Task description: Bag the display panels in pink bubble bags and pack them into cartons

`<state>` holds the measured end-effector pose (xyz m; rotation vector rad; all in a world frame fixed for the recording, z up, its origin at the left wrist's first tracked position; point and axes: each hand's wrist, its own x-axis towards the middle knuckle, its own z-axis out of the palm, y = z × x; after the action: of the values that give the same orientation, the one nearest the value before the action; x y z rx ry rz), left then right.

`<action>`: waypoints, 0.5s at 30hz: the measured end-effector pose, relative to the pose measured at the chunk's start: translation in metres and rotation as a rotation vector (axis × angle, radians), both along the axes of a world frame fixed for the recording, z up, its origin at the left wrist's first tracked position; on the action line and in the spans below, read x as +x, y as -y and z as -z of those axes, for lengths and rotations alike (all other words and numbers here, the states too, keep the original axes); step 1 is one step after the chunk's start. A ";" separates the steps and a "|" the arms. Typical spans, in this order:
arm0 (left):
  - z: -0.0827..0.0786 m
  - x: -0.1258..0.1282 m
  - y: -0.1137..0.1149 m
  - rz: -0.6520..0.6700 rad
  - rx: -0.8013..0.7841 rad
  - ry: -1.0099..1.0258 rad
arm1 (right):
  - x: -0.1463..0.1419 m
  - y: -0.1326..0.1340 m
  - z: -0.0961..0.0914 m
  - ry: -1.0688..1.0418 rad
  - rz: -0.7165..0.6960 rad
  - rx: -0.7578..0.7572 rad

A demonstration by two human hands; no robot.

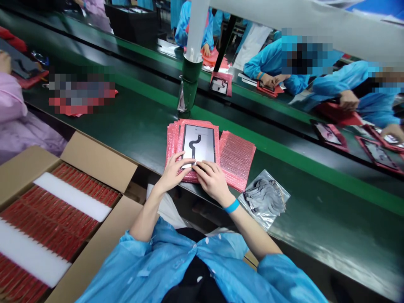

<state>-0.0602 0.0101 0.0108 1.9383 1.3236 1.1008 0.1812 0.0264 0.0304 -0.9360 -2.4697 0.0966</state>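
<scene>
A tablet display panel [205,145] with a silver back and dark edges lies on a stack of red bubble-wrap bags [172,141]. Down its middle runs a black curved ribbon cable [193,145]. My left hand [173,171] rests on the panel's lower left, its thumb and index fingertip closed at the cable's lower end. From the right, my right hand [214,180] meets it there, fingertips pressed together on the same end. Exactly what lies under the fingertips is hidden. A blue band [232,205] circles my right wrist.
More red bubble bags [237,158] lie to the right, beside a clear bag of dark ribbon cables [267,198]. At left stands an open carton [104,162] packed with red-wrapped items. A green post [190,82] rises beyond the stack. Co-workers handle panels across the bench.
</scene>
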 end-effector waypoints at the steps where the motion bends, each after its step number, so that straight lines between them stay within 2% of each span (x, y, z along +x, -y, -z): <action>1: 0.001 0.000 0.000 -0.009 -0.002 -0.001 | -0.002 0.000 -0.001 0.017 0.017 0.005; 5: 0.005 0.001 0.000 -0.022 -0.010 0.001 | -0.008 0.000 -0.005 0.038 0.058 -0.005; 7: 0.006 0.000 0.000 -0.018 -0.011 0.002 | 0.000 0.000 -0.003 0.003 0.061 -0.042; 9: 0.007 0.000 0.000 -0.017 -0.017 0.011 | 0.019 0.002 0.004 -0.088 0.143 -0.079; 12: 0.010 0.000 0.000 -0.017 -0.022 0.040 | 0.061 0.006 0.021 -0.191 0.388 -0.121; 15: 0.012 -0.001 0.000 -0.006 -0.026 0.068 | 0.096 0.008 0.035 -0.062 0.485 -0.174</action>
<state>-0.0608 0.0102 -0.0008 1.8630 1.3010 1.1371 0.2774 0.0189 -0.0050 -1.5532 -2.1355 0.1726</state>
